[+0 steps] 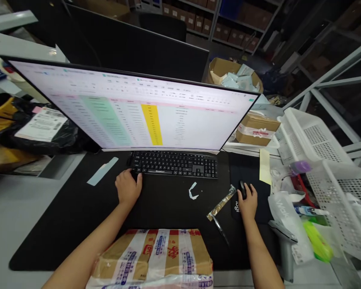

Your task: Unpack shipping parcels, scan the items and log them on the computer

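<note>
My left hand (128, 188) rests on the black desk mat (63, 216) at the left end of the black keyboard (173, 163), fingers curled at its lower corner keys. My right hand (247, 200) lies over a black mouse (242, 188) on a dark mouse pad (263, 192), gripping it. A wide monitor (132, 110) behind the keyboard shows a spreadsheet with green and yellow columns. A taped cardboard parcel (152, 257) sits close to me between my forearms.
A torn paper scrap (193, 191), a tape strip (221, 204) and a thin black tool (219, 226) lie on the mat. White mesh baskets (333, 176), a grey scanner (284, 241) and bags crowd the right. A small box (256, 128) sits behind, black bags (42, 134) left.
</note>
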Motion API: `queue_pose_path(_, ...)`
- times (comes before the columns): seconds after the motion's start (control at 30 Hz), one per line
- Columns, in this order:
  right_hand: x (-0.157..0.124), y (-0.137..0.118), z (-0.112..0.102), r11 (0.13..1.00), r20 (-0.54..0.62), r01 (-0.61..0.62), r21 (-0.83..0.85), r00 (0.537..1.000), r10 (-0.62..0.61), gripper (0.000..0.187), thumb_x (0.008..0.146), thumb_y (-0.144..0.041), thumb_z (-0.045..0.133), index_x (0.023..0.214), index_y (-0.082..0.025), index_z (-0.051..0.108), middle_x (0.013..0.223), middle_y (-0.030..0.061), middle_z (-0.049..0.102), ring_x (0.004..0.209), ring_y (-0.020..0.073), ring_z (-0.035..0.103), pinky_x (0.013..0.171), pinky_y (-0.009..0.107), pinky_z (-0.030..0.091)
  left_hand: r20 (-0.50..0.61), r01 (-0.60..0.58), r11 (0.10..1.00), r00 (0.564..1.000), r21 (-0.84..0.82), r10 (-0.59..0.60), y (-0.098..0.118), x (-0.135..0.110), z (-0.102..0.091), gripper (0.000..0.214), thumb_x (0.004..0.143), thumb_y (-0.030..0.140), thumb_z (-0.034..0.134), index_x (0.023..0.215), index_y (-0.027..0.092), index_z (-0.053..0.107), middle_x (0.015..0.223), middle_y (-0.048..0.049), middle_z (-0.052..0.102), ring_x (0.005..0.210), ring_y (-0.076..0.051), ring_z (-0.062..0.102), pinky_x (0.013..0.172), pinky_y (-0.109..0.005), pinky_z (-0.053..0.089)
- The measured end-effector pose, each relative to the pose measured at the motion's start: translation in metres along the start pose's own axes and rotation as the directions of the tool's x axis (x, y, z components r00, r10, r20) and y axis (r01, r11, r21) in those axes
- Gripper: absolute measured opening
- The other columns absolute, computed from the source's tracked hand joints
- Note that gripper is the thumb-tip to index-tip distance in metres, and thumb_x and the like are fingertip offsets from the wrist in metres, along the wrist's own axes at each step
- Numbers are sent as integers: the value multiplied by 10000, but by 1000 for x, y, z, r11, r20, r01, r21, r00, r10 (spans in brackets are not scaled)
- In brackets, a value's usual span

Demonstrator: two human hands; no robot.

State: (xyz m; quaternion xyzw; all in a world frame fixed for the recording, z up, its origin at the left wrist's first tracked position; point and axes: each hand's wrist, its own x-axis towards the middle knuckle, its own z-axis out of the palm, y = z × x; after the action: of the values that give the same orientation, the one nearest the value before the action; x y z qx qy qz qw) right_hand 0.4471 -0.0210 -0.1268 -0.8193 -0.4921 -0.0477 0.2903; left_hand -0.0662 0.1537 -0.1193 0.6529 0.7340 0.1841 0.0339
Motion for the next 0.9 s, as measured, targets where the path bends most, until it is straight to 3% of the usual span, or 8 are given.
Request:
queue_pose_path(0.63, -1, 1, 2, 1000, 24, 16, 4, 1000, -16, 543, 986, -533, 488, 1348, -168, 660, 1468, 208, 483, 1346, 349, 470, 1113, 574, 419, 5, 13, 1000, 1000, -10, -13, 3, 0, -3, 602, 968, 487, 355, 1313, 26, 531, 1252, -270, 590, 1171, -432, 536, 1016, -567, 443)
queue_pose_path(0.9, -3, 0, 2, 1000, -19, -2, -25, 1000, 2, 537, 972, -533, 494, 1282, -148, 705, 1430, 209, 525, 1301, 346, 520, 1077, 537, 453, 8, 23, 999, 1000, -36, -23, 2, 0, -1, 566, 960, 465, 393, 1314, 42, 526, 1255, -256, 589, 1185, -414, 536, 1029, -556, 431)
